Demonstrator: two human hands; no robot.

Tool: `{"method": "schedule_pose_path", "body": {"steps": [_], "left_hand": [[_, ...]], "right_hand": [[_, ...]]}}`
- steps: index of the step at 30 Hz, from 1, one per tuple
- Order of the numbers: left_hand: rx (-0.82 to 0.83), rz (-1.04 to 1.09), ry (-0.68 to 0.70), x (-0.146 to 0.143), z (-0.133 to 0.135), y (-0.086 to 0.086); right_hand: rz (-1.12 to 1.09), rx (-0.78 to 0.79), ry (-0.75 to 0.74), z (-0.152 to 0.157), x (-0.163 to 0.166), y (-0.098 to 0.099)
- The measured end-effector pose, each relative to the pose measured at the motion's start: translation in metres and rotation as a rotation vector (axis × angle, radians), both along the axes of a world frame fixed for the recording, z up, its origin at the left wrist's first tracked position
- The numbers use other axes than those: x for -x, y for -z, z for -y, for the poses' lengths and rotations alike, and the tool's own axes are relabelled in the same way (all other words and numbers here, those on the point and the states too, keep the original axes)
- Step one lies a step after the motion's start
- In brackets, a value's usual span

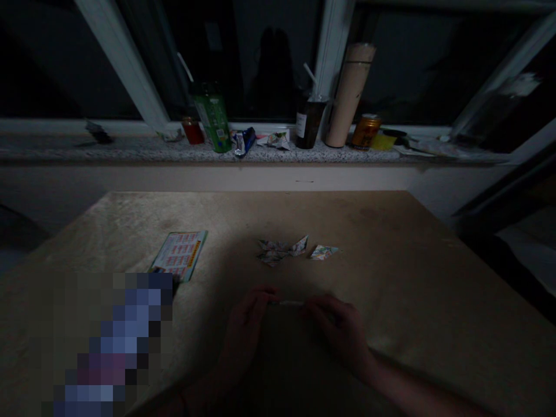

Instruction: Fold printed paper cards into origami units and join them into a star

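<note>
Near the front of the table, my left hand (248, 315) and my right hand (339, 321) face each other with fingers pinched. Between them stretches a thin pale strip of folded paper (290, 303), seen edge-on, its ends covered by my fingers. The light is dim, so the fold details do not show. Just beyond my hands lie several small folded pieces of printed paper (273, 255), grouped close together. One folded paper piece (324, 252) lies a little apart on the right.
A printed card (182, 255) lies on the tan table (369, 226) at the left, beside a blurred-out area. Along the granite windowsill (147, 152) stand a green bottle (214, 119), a dark cup with a straw (309, 121), a tall pink thermos (351, 95) and an orange can (366, 132).
</note>
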State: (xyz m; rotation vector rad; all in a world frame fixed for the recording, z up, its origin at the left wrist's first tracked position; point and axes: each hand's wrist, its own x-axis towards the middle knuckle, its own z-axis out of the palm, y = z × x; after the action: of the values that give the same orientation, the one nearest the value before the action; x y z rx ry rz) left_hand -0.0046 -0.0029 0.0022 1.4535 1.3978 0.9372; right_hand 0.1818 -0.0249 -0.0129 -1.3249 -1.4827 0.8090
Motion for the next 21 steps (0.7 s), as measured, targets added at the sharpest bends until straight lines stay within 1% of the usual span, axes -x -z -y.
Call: {"method": "schedule_pose_path", "body": {"steps": [5,10,13,15,17,19,21], "left_hand": [[-0.005,0.040,-0.001,0.0000,0.0000,0.0040],[0.005,0.092,0.024,-0.0008,0.0012,0.0009],[-0.025,0.136,-0.009,-0.0024,0.0030,-0.0009],[-0.029,0.204,-0.039,-0.0037,0.0041,-0.0006],[-0.006,0.315,-0.048,-0.0050,0.0043,0.0010],[0.040,0.435,-0.040,-0.0061,0.0034,0.0037],[0.122,0.533,-0.022,-0.0064,0.0015,0.0066]], "right_hand": [[0.001,-0.030,0.016,-0.0003,-0.0004,0.0032],[-0.008,-0.075,0.004,0.0005,-0.0006,0.0070],[-0.017,-0.080,-0.004,0.0012,-0.0006,0.0073],[-0.019,-0.078,-0.003,0.0020,-0.0007,0.0071],[-0.023,-0.079,0.005,0.0030,-0.0009,0.0070],[-0.029,-0.078,0.014,0.0037,-0.0011,0.0071],[-0.027,-0.088,0.019,0.0036,-0.0013,0.0072]]}}
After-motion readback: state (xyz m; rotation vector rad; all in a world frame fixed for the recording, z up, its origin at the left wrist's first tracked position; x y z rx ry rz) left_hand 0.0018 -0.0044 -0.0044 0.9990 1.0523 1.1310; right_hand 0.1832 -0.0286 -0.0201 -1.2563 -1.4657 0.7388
